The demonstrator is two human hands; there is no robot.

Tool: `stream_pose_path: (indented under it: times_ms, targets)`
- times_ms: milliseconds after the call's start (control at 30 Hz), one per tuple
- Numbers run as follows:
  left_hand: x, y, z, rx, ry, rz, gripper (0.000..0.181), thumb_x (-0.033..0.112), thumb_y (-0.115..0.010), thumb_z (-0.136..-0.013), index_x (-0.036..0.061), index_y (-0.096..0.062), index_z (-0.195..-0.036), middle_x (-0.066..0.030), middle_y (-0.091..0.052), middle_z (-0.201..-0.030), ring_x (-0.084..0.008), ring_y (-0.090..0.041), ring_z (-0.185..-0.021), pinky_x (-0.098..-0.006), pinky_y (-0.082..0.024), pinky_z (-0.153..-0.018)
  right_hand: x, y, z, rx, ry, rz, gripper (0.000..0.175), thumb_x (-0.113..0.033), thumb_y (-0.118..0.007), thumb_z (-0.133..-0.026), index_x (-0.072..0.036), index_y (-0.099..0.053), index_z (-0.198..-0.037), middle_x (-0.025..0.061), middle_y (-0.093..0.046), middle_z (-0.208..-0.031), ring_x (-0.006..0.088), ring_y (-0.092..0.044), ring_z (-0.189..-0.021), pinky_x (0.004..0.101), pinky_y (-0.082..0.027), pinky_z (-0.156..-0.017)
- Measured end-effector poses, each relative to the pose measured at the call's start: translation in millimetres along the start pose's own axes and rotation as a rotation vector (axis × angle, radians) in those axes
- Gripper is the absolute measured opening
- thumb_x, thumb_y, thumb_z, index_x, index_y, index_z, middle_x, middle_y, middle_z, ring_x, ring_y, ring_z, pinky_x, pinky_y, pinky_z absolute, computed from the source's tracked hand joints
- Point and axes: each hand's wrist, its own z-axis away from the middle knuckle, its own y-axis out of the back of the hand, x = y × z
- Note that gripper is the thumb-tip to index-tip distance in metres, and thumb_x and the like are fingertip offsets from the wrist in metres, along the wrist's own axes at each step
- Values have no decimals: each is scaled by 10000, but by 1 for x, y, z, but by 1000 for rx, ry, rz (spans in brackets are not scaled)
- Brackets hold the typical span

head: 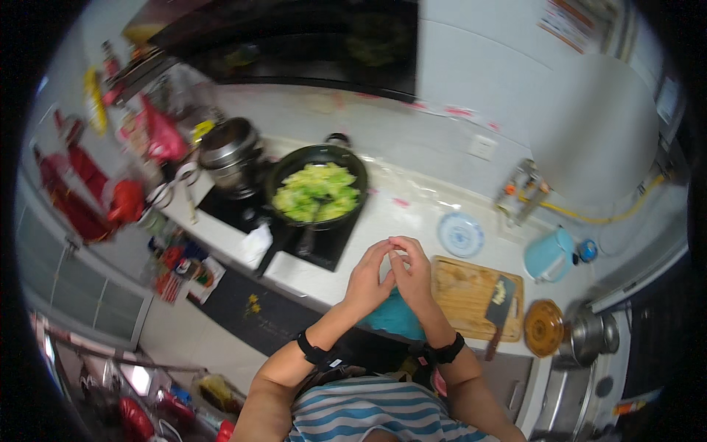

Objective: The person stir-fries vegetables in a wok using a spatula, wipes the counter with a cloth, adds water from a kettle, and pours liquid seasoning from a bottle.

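Observation:
My left hand [371,279] and my right hand [411,272] meet at the fingertips above the counter's front edge, with bent fingers and a gap between the palms. Whether something small is between the fingertips cannot be made out. Beneath the wrists lies a teal cloth or bag [393,316]. To the left, a black wok [362,185] on the cooktop [331,251] holds chopped green vegetable [315,190] with a utensil in it. Right of my hands is a wooden cutting board [455,287]; a cleaver [501,301] lies on it with chopped pale bits on its blade.
A blue-patterned plate [460,235] sits behind the board. A light-blue kettle [549,254], an amber dish [544,328] and a metal pot [585,334] stand farther right. A stacked steel pot [229,154] stands left of the wok, near a crumpled white tissue [256,245]. A dark range hood [309,44] hangs above.

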Motion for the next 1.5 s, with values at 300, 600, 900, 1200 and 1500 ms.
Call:
stream_pose_path:
  times_ms: [300,600,900,1200,1500]
  targets:
    - [-30,223,99,354,206,-250,414,30,-642,-737,2,-521,-1132,-185,-543,-1171,-368,-542,-1053,-372,-459,-862,-78,-232,26,-423,102,-248,225,-8,-556,-829,1,-584,-1051,102,-556,-1069,162,-580,-920,261,-488,-732]
    - [-88,336,143,644,248,-389,357,-7,-609,-785,-1,-531,-1134,-154,-548,-1176,-250,-592,-1000,-300,-506,-780,-99,-387,34,-665,141,-369,230,-22,-565,-832,7,-574,-1059,115,-529,-1099,188,-581,-933,272,-511,-720]
    - [-175,446,102,676,298,-431,375,-8,-615,-744,-11,-529,-1109,-169,-562,-1150,-299,-597,-914,-308,-496,-732,-71,-540,-13,-677,16,-505,233,-9,-563,-836,14,-568,-1068,102,-530,-1076,179,-572,-953,270,-515,-733]
    - [-262,544,35,556,371,-404,425,13,-629,-731,6,-510,-1139,-164,-562,-1138,-320,-582,-981,-341,-484,-754,-48,-652,-105,-652,-33,-401,235,-74,-610,-817,-10,-598,-1043,111,-579,-997,198,-618,-872,296,-522,-706]
    - [-356,635,-27,411,367,-346,411,55,-643,-792,28,-511,-1181,-143,-593,-1090,-241,-613,-957,-322,-501,-748,-17,-735,-184,-572,-13,-318,226,-86,-614,-827,-23,-592,-1043,105,-598,-970,180,-611,-891,284,-508,-685]
